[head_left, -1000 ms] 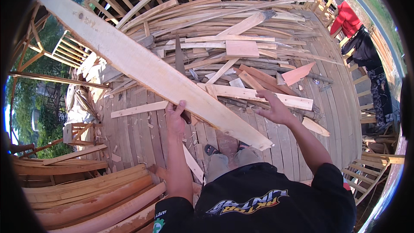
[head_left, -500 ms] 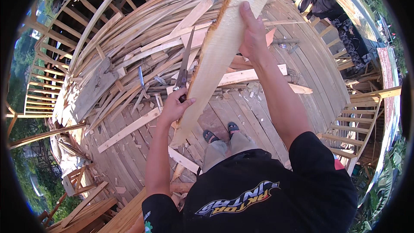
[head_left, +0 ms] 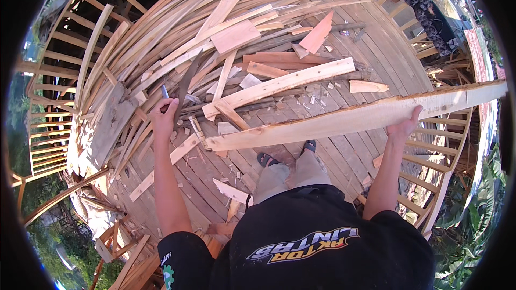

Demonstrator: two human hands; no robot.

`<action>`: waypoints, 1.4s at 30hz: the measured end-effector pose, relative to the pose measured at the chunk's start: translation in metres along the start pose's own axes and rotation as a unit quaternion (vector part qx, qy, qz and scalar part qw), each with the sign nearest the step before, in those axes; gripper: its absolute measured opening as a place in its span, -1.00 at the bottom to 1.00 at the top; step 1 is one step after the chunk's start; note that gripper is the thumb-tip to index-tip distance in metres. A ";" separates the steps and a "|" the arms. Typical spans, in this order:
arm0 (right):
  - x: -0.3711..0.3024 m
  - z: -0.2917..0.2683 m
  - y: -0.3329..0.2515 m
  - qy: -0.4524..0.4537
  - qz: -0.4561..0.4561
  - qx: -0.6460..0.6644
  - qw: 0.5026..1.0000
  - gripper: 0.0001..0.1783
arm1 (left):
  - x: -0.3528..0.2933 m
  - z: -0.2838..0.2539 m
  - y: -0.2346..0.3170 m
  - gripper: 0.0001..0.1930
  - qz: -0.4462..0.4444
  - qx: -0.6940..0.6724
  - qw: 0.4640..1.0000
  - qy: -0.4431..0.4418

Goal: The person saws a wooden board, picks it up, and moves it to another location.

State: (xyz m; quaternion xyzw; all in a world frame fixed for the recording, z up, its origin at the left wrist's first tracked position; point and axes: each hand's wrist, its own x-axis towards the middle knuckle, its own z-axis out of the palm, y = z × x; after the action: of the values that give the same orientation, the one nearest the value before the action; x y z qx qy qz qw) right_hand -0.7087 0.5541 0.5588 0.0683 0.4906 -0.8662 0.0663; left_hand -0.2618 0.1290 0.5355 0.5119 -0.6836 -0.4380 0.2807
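A long pale board [head_left: 322, 126] with a rough bark edge stretches across in front of me to the far right. My right hand [head_left: 406, 123] grips its lower edge, thumb up over the face. Over at the woodpile, my left hand [head_left: 165, 111] is closed round a dark handle, mostly hidden by the fingers. A narrow blue-grey blade [head_left: 165, 91] sticks up just beyond those fingers and appears to belong to it. Right beside this hand is the dark tapering blade of a handsaw [head_left: 188, 81], pointing away over the scraps.
Long wooden strips [head_left: 145, 48] are heaped at the far left. Offcuts, including a pink piece [head_left: 235, 36] and a pale plank [head_left: 285, 87], lie on the plank floor [head_left: 215, 177]. Slatted railings [head_left: 54, 121] line the sides. Another person [head_left: 430, 19] is beyond the right railing.
The board has swung from pointing away to lying crosswise, its far end now right. My left hand has left the board's near end and moved left; the saw has shifted left too.
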 end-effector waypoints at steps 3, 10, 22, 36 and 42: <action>0.028 -0.015 -0.006 0.025 -0.022 -0.010 0.999 -0.22 | 0.006 -0.040 -0.033 -0.81 0.008 0.082 0.992 0.093; 0.134 -0.028 0.022 0.040 -0.014 0.009 0.999 -0.19 | -0.103 -0.041 -0.082 -0.80 -0.109 0.160 0.960 0.204; 0.287 -0.058 0.259 0.014 0.148 0.068 0.987 -0.16 | -0.444 0.074 -0.008 -0.88 -0.614 0.116 0.754 0.200; 0.201 -0.025 0.362 0.083 0.286 0.086 0.951 -0.28 | -0.412 0.183 0.064 -0.88 -0.637 0.042 0.742 0.203; 0.235 -0.039 0.335 0.088 0.279 0.085 0.952 -0.24 | -0.349 0.176 0.006 -0.83 -0.582 0.081 0.802 0.110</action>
State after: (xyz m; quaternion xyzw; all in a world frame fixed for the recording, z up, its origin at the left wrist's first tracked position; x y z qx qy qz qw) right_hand -0.8766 0.4053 0.2138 0.2840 0.3805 -0.8420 0.2561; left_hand -0.2999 0.5149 0.4823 0.8790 -0.2549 -0.4030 0.0045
